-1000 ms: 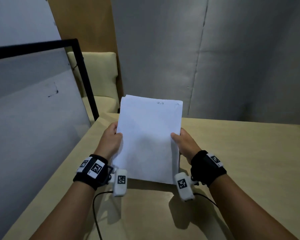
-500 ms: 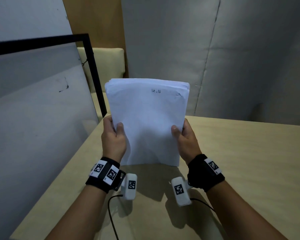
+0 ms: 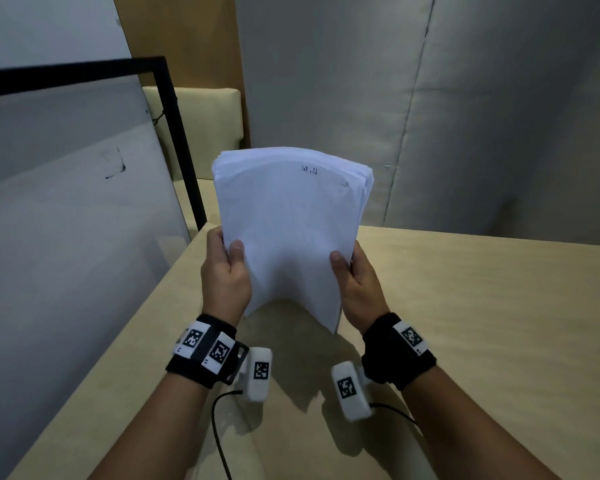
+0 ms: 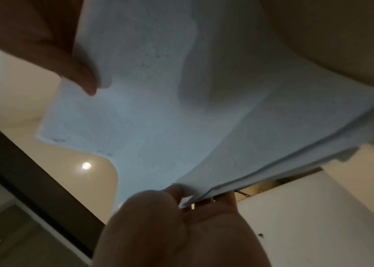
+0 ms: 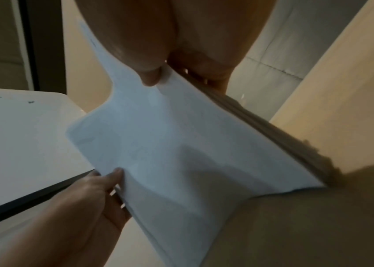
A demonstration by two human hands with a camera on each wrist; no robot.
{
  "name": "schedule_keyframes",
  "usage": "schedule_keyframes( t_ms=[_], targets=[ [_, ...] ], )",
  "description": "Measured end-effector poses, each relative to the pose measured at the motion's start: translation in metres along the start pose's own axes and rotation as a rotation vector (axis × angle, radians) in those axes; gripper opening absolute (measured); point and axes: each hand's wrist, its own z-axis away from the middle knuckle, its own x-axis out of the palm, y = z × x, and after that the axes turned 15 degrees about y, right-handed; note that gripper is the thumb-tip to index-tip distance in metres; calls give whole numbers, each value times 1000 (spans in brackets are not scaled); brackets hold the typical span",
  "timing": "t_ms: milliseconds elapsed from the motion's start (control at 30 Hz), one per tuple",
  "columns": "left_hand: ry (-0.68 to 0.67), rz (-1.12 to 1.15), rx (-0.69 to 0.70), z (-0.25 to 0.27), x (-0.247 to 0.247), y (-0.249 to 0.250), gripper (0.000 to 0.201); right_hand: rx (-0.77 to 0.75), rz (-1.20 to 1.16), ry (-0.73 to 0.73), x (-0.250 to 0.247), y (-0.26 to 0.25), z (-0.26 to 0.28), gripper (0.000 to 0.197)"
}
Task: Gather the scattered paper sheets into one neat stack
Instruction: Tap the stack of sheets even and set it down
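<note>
A stack of white paper sheets [image 3: 288, 230] stands upright over the beige table [image 3: 482, 306], and I hold it by both long sides. My left hand [image 3: 226, 268] pinches the left edge, thumb in front and fingers behind. My right hand [image 3: 353, 273] pinches the right edge the same way. The stack bows in the middle and its lower edge arches. Its top right sheet edges are slightly fanned. In the left wrist view my left hand [image 4: 181, 202] grips the stack [image 4: 158, 112]. In the right wrist view my right hand [image 5: 158, 72] grips the stack [image 5: 170, 144].
A whiteboard with a black frame [image 3: 177, 140] leans along the table's left side. A cream chair [image 3: 205, 126] stands behind it. Grey padded wall panels [image 3: 430, 116] close off the back. No loose sheets show on the table.
The stack has tilted up from leaning low over the table to standing upright. It now bows between my hands and its lower edge arches.
</note>
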Motion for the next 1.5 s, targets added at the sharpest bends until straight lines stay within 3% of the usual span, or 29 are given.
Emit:
schedule_keyframes(
  t_ms=[100, 167, 333, 500, 567, 767, 867, 1100, 1233, 1367, 1500],
  targets=[
    [-31, 98, -84, -13, 0, -11, 14, 81, 9, -77, -7, 4, -9, 47],
    [-72, 186, -134, -19, -1, -9, 17, 86, 70, -105, -10, 1, -13, 31],
    [-270, 425, -135, -34, -10, -1, 20, 58, -39, -30, -23, -7, -25, 15],
    [-609, 203, -197, -40, -16, -10, 55, 90, -138, -14, -38, -11, -24, 15],
    [-676, 114, -175, -38, -17, -12, 57, 90, -186, -10, -43, -15, -25, 20],
    [-382, -46, -3, -11, -1, 0, 37, 31, -128, 72, -42, -14, -23, 12],
    [-321, -138, 97, 5, 10, 2, 35, -2, -46, 133, -40, -5, -18, 7],
    [-416, -147, -93, 10, 13, 6, 36, 125, -106, 172, -46, 10, -11, 15],
    [-294, 163, -233, 3, 17, 21, 61, 136, -129, 170, -53, 6, -12, 27],
    [-191, 335, -192, 6, 27, 44, 33, 96, -197, 170, -53, -3, -14, 41],
    [-192, 360, -223, 9, 31, 46, 29, 106, -164, 178, -56, -8, -19, 54]
  ],
)
